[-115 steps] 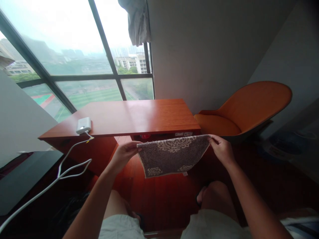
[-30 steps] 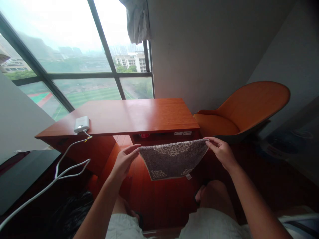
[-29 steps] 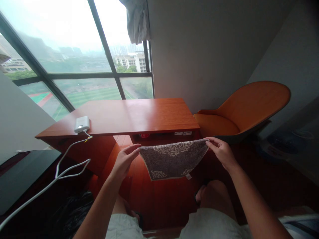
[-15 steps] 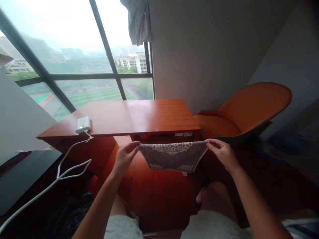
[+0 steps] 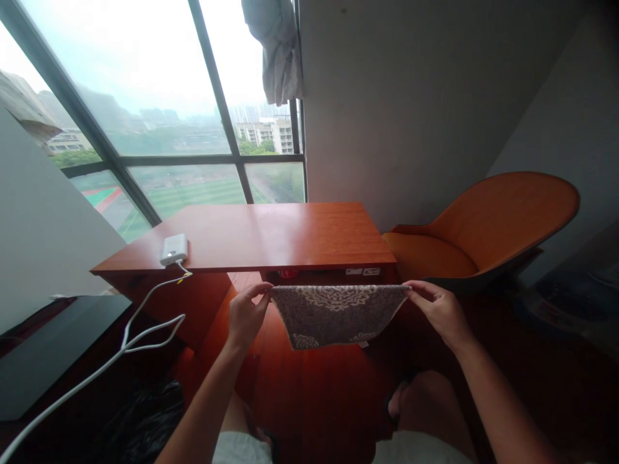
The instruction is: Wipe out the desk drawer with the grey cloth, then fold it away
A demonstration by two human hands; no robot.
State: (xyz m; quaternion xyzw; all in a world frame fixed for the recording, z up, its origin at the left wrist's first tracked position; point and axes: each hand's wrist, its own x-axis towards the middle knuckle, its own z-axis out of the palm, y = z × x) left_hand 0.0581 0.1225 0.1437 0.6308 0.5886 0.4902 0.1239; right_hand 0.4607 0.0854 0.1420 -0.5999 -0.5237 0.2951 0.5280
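Note:
A grey-brown towel [image 5: 338,319] with cream lace-like patterns hangs in the air, stretched between my two hands in front of the desk. My left hand [image 5: 247,316] pinches its upper left corner between thumb and fingers. At the upper right corner, my right hand [image 5: 440,312] grips the cloth the same way. The top edge is pulled nearly straight, and the rest drops below it. A small white tag shows at its lower right edge.
Beyond the towel stands a reddish wooden desk [image 5: 290,235], bearing a white power bank [image 5: 174,249] with a white cable [image 5: 97,374] running off to the left. An orange chair [image 5: 507,225] is at the right. A black plastic bag [image 5: 155,412] lies lower left.
The view has shifted, so the desk and chair appear slightly lower and further right. The towel hangs a little lower and more of it faces me; both hands keep their corners.

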